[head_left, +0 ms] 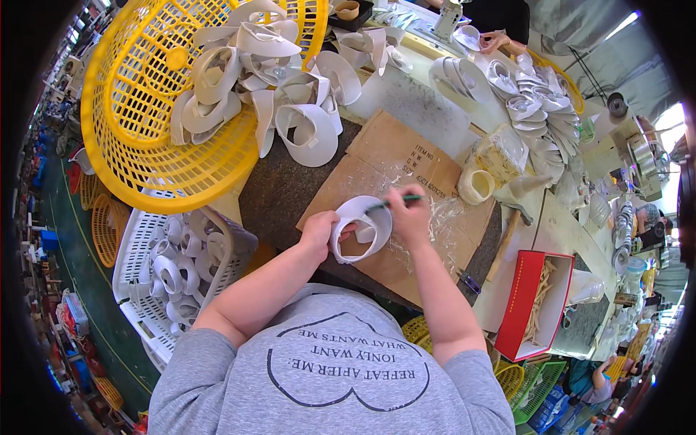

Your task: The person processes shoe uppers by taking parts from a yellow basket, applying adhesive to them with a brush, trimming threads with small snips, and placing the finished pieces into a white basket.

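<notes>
My left hand [319,233] is closed on the edge of a white shoe upper [377,245], its fingers reaching inside the opening. The piece is held over a sheet of brown cardboard [406,163] streaked with white residue. In my right hand [410,217] is a slim dark green brush [412,197], gripped near its back end. Its tip meets the upper's far right rim; the bristles are too small to make out. To the right of the cardboard stands a cream pot [476,185] coated with whitish residue.
A yellow plastic basket [109,156] and heaped white uppers [308,134] lie at the far left. More uppers fill a white crate [134,279]. At right are a red box [519,304] of wooden sticks, a hammer [504,243] and stacked uppers [529,109]. Another person's hand [500,42] shows beyond.
</notes>
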Tool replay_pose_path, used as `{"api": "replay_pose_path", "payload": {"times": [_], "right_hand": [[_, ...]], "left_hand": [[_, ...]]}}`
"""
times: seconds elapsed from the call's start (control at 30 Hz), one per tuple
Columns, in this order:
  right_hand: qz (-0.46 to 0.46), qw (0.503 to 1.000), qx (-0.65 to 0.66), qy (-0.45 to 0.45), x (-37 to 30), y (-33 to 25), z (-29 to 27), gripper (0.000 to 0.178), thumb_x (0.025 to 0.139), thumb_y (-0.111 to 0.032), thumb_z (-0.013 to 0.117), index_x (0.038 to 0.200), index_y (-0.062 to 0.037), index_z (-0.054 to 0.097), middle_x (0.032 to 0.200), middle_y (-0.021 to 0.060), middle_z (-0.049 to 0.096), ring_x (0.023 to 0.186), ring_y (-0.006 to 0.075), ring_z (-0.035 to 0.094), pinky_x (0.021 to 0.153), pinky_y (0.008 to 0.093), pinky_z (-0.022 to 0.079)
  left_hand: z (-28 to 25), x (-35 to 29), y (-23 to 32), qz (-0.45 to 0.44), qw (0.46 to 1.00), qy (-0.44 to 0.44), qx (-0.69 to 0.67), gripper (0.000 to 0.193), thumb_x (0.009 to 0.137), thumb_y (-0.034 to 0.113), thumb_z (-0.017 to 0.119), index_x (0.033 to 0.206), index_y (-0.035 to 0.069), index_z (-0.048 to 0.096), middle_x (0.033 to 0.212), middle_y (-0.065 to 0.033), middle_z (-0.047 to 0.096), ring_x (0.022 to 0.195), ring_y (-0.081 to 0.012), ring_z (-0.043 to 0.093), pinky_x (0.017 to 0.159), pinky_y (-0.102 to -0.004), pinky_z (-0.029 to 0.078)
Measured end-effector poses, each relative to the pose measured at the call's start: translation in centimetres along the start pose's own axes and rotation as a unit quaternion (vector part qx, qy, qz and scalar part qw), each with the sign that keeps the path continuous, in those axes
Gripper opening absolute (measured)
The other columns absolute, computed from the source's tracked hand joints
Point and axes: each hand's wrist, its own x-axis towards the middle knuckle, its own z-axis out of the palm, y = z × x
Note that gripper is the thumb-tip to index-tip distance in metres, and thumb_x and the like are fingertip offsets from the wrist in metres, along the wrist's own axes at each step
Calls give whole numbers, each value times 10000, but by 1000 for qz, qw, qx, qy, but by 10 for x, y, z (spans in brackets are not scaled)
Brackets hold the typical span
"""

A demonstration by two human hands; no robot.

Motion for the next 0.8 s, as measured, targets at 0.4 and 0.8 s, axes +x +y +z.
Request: {"api": "replay_pose_path", "payload": {"times": [0.4,0.8], "right_hand": [[-37,996,66,48,-77,2,-62,134,879,-115,591,833,-28,501,813,52,570,772,150,592,695,287,502],[-105,963,-68,238,43,-36,-182,191,895,-139,564,1024,1,577,908,87,606,638,132,608,562,230,510]], "left_hand": [[4,-25,11,27,996,-28,84,281,888,187,443,1108,31,522,860,-85,609,745,-185,621,681,-310,507],[-20,-60,9,-83,980,-181,21,391,800,154,682,1135,49,511,1020,-95,578,989,-201,573,821,-316,481]]}}
